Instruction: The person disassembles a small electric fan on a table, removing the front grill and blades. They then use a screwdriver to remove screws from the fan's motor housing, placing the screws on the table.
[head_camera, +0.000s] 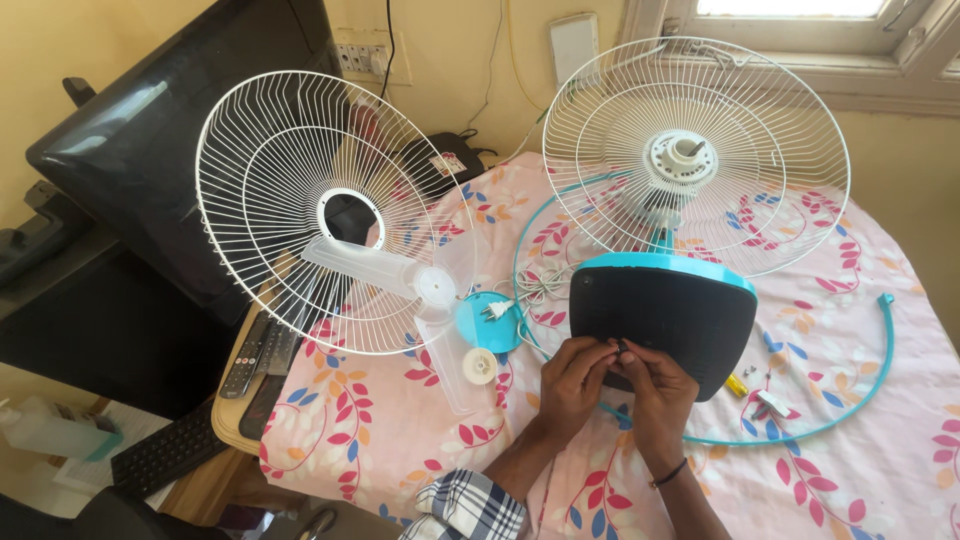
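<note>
Both hands pinch together over one small dark part (622, 347) at the lower front edge of the fan base (660, 320). The left hand (573, 385) has its fingertips closed toward that part; the right hand (655, 392) meets it from the other side, fingers curled shut, a dark band on its wrist. What the part is cannot be made out, as it is tiny and half covered by fingertips.

The base is black with a blue rim, lying on a floral cloth (850, 440). Behind it stands the rear grille (695, 150) with the motor shaft at its centre. To the left the front grille (320, 205) leans upright, with the clear blade (400, 275) lying against its lower part. A blue cap (490, 322), a white plug (497, 309) with coiled cord and a white knob (480, 365) lie between the grilles, close to the left hand. A blue rim ring (860, 390) curves around the base; part runs under the hands. Small screws and a yellow bit (737, 385) lie just right of the base. Remotes (255, 365) sit at the table's left edge, a dark screen (150, 140) beyond.
</note>
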